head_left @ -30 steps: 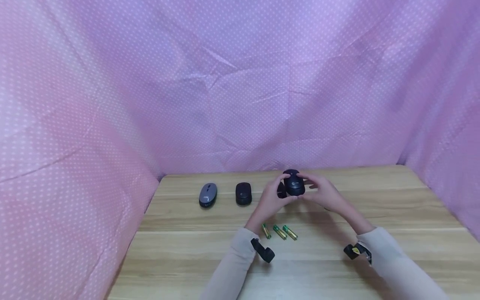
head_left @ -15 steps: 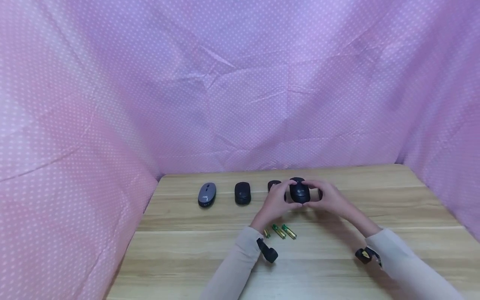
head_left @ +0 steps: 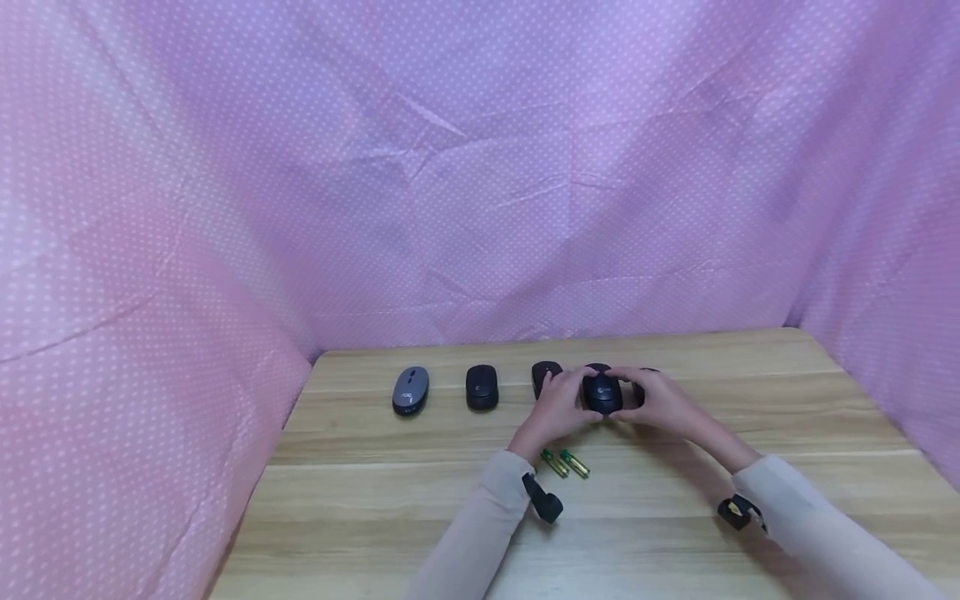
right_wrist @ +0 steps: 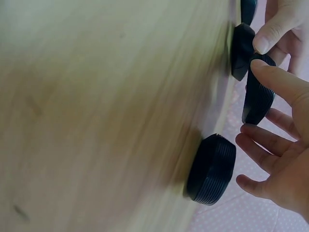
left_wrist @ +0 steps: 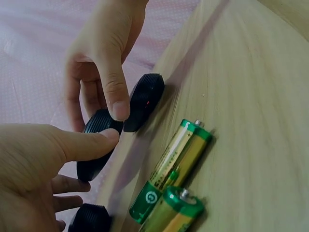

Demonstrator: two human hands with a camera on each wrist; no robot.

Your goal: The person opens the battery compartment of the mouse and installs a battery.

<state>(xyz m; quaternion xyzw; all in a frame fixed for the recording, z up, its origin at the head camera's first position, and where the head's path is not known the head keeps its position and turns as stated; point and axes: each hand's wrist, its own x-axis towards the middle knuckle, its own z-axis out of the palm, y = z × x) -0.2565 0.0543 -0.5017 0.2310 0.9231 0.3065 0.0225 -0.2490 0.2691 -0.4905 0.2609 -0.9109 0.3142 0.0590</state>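
Observation:
A black computer mouse (head_left: 602,392) is between my two hands, low at the far part of the wooden table. My left hand (head_left: 557,408) grips its left side, thumb at the near end and fingers at the far end. From the other side my right hand (head_left: 662,405) holds it the same way; both thumbs meet close together on its ribbed edge in the left wrist view. Another black mouse (head_left: 544,375) is partly hidden behind my left hand. To the right, one more black mouse (right_wrist: 212,169) rests beside my right fingers, mostly covered in the head view.
A grey mouse (head_left: 410,390) and a black mouse (head_left: 482,387) stand in the row at the left. Green-and-gold batteries (head_left: 575,464) lie nearer on the wooden table (head_left: 375,517), below my left wrist. A pink dotted cloth (head_left: 480,208) hangs behind the table.
Both hands have moved the held mouse right and nearer, down toward the table. The mouse left of it now shows more, while my left wrist covers the leftmost battery.

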